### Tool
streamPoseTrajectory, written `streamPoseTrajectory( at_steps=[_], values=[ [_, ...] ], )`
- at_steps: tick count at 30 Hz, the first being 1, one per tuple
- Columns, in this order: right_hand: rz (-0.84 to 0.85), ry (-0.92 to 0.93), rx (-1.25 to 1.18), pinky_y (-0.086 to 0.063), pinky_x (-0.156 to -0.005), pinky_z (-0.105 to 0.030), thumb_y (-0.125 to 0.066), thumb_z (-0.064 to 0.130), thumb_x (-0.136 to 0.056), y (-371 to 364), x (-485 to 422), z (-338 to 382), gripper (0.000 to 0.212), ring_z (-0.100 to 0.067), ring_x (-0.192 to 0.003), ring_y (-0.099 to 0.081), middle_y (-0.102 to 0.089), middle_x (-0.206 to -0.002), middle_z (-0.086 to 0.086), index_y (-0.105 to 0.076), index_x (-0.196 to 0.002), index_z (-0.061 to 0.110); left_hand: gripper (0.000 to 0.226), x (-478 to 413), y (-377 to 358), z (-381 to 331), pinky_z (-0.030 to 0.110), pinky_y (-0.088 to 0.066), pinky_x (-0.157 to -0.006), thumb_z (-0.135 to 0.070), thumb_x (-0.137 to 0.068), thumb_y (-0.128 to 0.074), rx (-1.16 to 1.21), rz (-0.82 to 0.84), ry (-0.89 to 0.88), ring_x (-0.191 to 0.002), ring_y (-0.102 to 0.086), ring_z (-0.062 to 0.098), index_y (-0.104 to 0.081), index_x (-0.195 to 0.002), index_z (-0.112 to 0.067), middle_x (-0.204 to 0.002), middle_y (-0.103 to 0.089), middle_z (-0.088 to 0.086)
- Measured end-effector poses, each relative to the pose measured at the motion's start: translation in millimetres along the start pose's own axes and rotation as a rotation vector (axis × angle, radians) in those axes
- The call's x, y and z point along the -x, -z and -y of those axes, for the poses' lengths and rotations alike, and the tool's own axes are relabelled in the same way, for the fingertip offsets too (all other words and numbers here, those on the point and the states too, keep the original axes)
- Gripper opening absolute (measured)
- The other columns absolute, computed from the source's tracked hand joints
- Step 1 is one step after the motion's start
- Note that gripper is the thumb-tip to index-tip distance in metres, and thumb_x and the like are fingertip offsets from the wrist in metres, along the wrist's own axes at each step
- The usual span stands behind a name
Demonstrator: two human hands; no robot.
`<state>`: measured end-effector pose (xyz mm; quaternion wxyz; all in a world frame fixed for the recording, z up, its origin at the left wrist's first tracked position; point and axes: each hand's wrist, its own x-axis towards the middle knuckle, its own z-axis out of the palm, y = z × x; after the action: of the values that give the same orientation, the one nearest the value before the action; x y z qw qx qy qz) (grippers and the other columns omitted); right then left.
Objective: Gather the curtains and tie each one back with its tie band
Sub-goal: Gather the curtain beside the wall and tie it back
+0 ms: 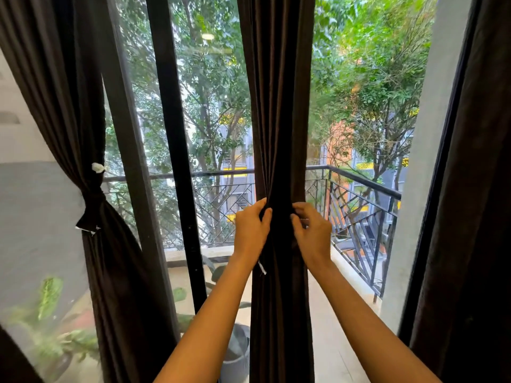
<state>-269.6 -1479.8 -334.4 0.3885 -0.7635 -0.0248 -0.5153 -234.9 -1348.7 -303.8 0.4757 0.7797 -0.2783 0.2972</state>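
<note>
A dark brown middle curtain (279, 106) hangs gathered into a narrow column in front of the window. My left hand (250, 230) grips its left side and my right hand (312, 233) grips its right side, both at the same height. A dark tie band (278, 208) seems to run across the bundle between my hands, but it is hard to tell apart from the folds. A small white tag (262, 268) dangles below my left hand. The left curtain (69, 106) is cinched by a knotted tie band (90, 214). A third curtain (475, 189) hangs loose at the right.
Black window frame posts (177, 150) stand left of the middle curtain. Beyond the glass lie a balcony with a black metal railing (362, 211), a grey pot (235, 352) and potted plants (49, 313). A grey wall column (414, 175) stands at the right.
</note>
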Motion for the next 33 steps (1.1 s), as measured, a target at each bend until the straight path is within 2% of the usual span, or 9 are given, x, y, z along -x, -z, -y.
streamPoseTrajectory(
  at_steps=[5,14,16,18,22,25,29,31,33],
  values=[
    [0.118,-0.053,-0.110,-0.046,-0.072,-0.001,-0.067,0.001,-0.082,-15.8,-3.6,13.7,0.023,0.009,-0.078,-0.062,-0.067,-0.085,0.007,-0.070,-0.103,0.007,0.032,-2.6,-4.1,2.4,0.015,-0.044,-0.090,-0.017,-0.093,-0.057,-0.016,0.029,0.048,-0.101,-0.065,0.016,-0.063,-0.124,-0.009,-0.112,-0.070,0.006],
    [0.193,-0.062,-0.223,-0.051,-0.079,-0.012,-0.068,0.001,-0.080,-14.8,-4.4,10.5,0.024,0.000,-0.084,-0.068,-0.073,-0.093,-0.003,-0.073,-0.103,0.006,0.040,-3.6,11.0,1.6,0.015,-0.045,-0.086,-0.020,-0.093,-0.057,0.039,0.153,0.071,-0.106,-0.063,0.013,-0.056,-0.131,-0.008,-0.121,-0.065,0.004],
    [0.221,-0.062,-0.225,-0.051,-0.078,-0.013,-0.069,0.001,-0.078,-13.4,-2.2,10.1,0.027,0.000,-0.086,-0.067,-0.073,-0.095,-0.004,-0.071,-0.104,0.008,0.040,-2.6,16.3,-3.8,0.007,-0.044,-0.074,-0.027,-0.094,-0.055,0.129,0.238,0.117,-0.088,-0.060,-0.004,-0.057,-0.131,-0.012,-0.115,-0.063,-0.011],
    [0.245,-0.054,-0.251,-0.052,-0.080,-0.015,-0.071,0.000,-0.074,-14.3,2.6,9.9,0.035,0.000,-0.092,-0.065,-0.069,-0.100,-0.005,-0.067,-0.108,0.009,0.034,-2.9,21.8,-8.1,0.004,-0.042,-0.077,-0.041,-0.094,-0.049,0.262,0.364,0.201,-0.088,-0.054,-0.012,-0.066,-0.116,-0.020,-0.118,-0.054,-0.027],
    [0.181,-0.094,-0.308,-0.056,-0.081,-0.027,-0.077,0.005,-0.072,-22.1,13.5,12.3,0.044,-0.011,-0.098,-0.065,-0.063,-0.106,-0.006,-0.061,-0.112,0.008,0.036,-2.2,25.5,-9.6,0.030,-0.048,-0.092,-0.051,-0.096,-0.038,0.592,0.527,0.396,-0.112,-0.060,0.013,-0.066,-0.108,-0.031,-0.124,-0.063,-0.003],
    [0.174,-0.121,-0.328,-0.056,-0.082,-0.033,-0.079,0.012,-0.072,-25.9,19.7,14.8,0.052,-0.014,-0.103,-0.062,-0.058,-0.111,-0.001,-0.056,-0.119,0.014,0.031,-4.7,25.5,-9.3,0.037,-0.051,-0.080,-0.052,-0.092,-0.043,0.666,0.507,0.444,-0.104,-0.062,0.023,-0.066,-0.088,-0.032,-0.116,-0.066,0.002],
    [0.142,-0.158,-0.341,-0.056,-0.083,-0.030,-0.065,0.044,-0.073,-28.0,24.1,22.0,0.063,-0.012,-0.105,-0.060,-0.056,-0.115,-0.002,-0.052,-0.124,0.009,0.054,-6.7,25.2,-6.2,0.038,-0.055,-0.074,-0.061,-0.085,-0.048,0.628,0.539,0.432,-0.093,-0.067,0.021,-0.064,-0.106,-0.013,-0.109,-0.070,0.003],
    [0.115,-0.193,-0.380,-0.055,-0.079,-0.023,-0.065,0.041,-0.076,-24.8,22.4,29.1,0.053,-0.011,-0.103,-0.062,-0.058,-0.114,-0.009,-0.056,-0.118,0.010,0.047,-8.4,24.6,-3.0,0.038,-0.055,-0.084,-0.054,-0.094,-0.043,0.569,0.544,0.390,-0.095,-0.069,0.020,-0.066,-0.111,-0.017,-0.105,-0.071,0.004],
    [0.119,-0.255,-0.446,-0.054,-0.079,-0.021,-0.056,0.018,-0.092,-23.7,20.1,29.5,0.024,-0.021,-0.108,-0.061,-0.058,-0.119,-0.018,-0.058,-0.115,0.013,0.037,-11.1,22.8,0.3,0.035,-0.051,-0.094,-0.040,-0.098,-0.043,0.508,0.504,0.355,-0.096,-0.067,0.011,-0.062,-0.123,-0.021,-0.103,-0.071,0.001]
  ],
)
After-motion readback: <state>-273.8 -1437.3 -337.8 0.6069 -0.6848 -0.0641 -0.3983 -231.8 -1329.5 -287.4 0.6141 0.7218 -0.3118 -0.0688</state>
